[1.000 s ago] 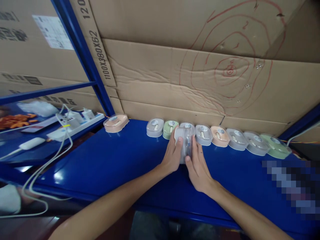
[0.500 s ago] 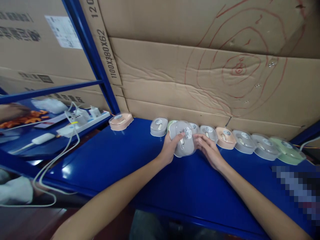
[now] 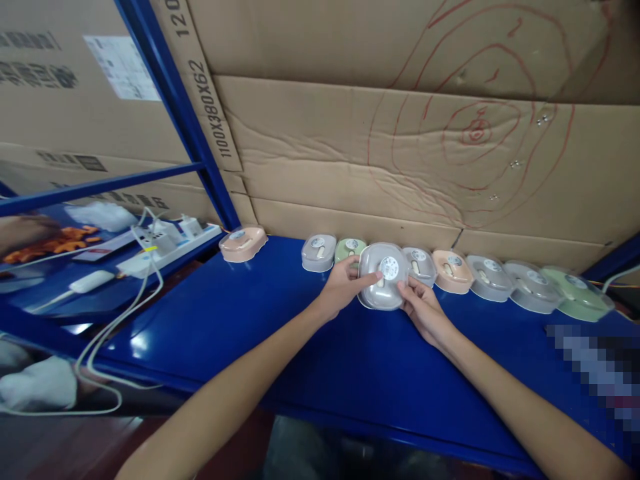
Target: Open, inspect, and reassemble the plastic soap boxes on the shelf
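Note:
Between my two hands is a grey plastic box with a clear lid (image 3: 384, 267) and a round printed sticker, lifted above the blue shelf and tilted to face me. My left hand (image 3: 345, 285) grips its left side, thumb on the lid beside the sticker. On the right edge, my right hand (image 3: 420, 301) pinches it with thumb and fingers. Behind my left fingers stands a green box (image 3: 350, 248), partly covered. A grey box (image 3: 319, 253) is left of it. Right of the held box are another grey box (image 3: 421, 265) and a peach box (image 3: 453, 272).
More lidded boxes continue right, ending with a green box (image 3: 577, 293). A peach box (image 3: 243, 244) stands apart at the left. Cardboard (image 3: 310, 133) backs the blue shelf (image 3: 240, 313). White cables (image 3: 117, 313) hang from a power strip (image 3: 170, 250) beyond the blue post. Another person's hand (image 3: 27, 230) is far left.
The held grey box has shifted right and turned more squarely towards me. My right hand's fingers now close on its right edge, and the green box behind shows more.

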{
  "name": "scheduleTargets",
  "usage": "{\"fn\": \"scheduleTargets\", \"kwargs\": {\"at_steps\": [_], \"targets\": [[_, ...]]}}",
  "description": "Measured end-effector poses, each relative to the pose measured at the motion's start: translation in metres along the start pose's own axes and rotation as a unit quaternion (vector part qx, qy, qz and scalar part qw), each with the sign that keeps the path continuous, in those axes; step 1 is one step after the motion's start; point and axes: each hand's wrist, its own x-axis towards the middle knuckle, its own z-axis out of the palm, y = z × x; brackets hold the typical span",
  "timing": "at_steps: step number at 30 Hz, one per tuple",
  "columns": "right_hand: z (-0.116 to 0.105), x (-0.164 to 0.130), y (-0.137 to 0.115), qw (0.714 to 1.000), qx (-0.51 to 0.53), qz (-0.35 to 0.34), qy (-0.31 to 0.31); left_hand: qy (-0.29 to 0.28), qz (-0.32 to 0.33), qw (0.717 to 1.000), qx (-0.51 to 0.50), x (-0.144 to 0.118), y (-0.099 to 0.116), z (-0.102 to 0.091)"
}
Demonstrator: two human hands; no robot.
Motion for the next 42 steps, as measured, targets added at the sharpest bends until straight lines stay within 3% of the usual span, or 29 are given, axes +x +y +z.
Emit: {"fn": "scheduleTargets", "kwargs": {"at_steps": [4,7,12,16,20,26,33,42], "targets": [[-0.001,0.004,0.004,0.999,0.038,0.003,-0.023,0.005,0.052,0.999,-0.001,0.011,0.011,-0.017],[-0.004,0.006,0.003,0.997,0.065,0.026,-0.034,0.086,0.113,0.989,-0.043,0.027,0.028,-0.045],[-0.005,0.008,0.004,0.998,0.047,0.027,-0.032,0.248,0.224,0.941,-0.047,0.054,0.046,-0.12],[-0.004,0.007,0.007,0.998,0.036,0.026,-0.035,0.377,0.202,0.9,0.08,0.063,0.037,-0.174],[-0.005,0.008,0.008,0.999,0.028,0.021,-0.033,0.455,0.137,0.853,0.214,0.066,0.02,-0.204],[-0.006,0.008,0.008,0.999,0.017,0.019,-0.042,0.44,0.081,0.842,0.302,0.066,0.003,-0.212],[-0.004,0.007,0.009,0.999,0.011,0.018,-0.038,0.448,0.071,0.802,0.387,0.068,-0.005,-0.209],[-0.003,0.006,0.007,0.999,0.001,0.021,-0.043,0.368,0.039,0.798,0.475,0.072,-0.012,-0.207]]}}
